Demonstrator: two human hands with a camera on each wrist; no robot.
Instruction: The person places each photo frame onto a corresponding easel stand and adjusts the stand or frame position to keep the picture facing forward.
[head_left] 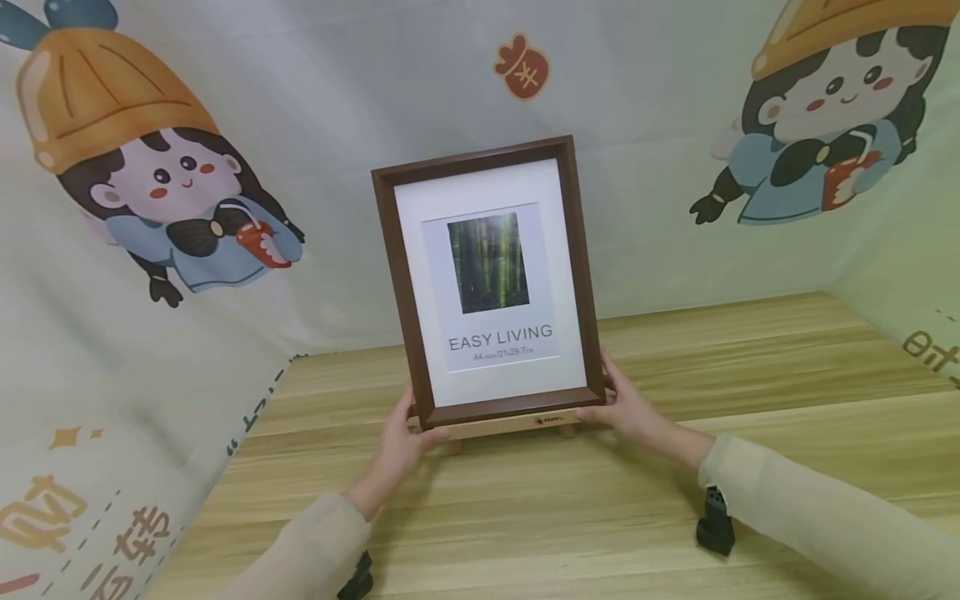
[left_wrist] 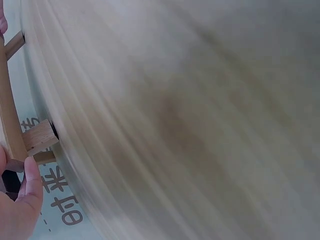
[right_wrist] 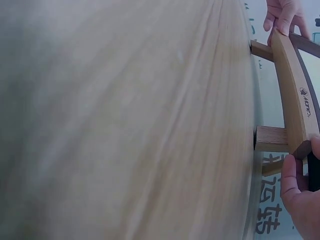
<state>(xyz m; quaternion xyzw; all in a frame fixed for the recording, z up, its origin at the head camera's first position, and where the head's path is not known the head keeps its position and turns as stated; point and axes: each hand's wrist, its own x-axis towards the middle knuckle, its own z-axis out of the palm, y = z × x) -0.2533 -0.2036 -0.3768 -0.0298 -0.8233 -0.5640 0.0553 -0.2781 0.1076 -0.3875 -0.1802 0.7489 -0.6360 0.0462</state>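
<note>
A dark brown picture frame (head_left: 586, 275) stands upright, leaning slightly back, on a light wooden tabletop easel (head_left: 495, 428). Behind its white mat is a bamboo print with "EASY LIVING" lettering. My left hand (head_left: 399, 446) grips the left end of the easel's ledge, thumb in front. At the ledge's right end my right hand (head_left: 633, 410) holds on the same way. Both wrist views show the easel's short legs, with the ledge (right_wrist: 290, 85) pinched at its ends between thumb and fingers. The frame hides most of the easel's back.
The wood-grain table (head_left: 750, 375) spreads around the easel. Behind and beside it hangs a pale cloth backdrop (head_left: 337, 125) printed with cartoon figures and lettering. A black wrist device (head_left: 715, 525) hangs under the right sleeve, and another (head_left: 357, 577) under the left.
</note>
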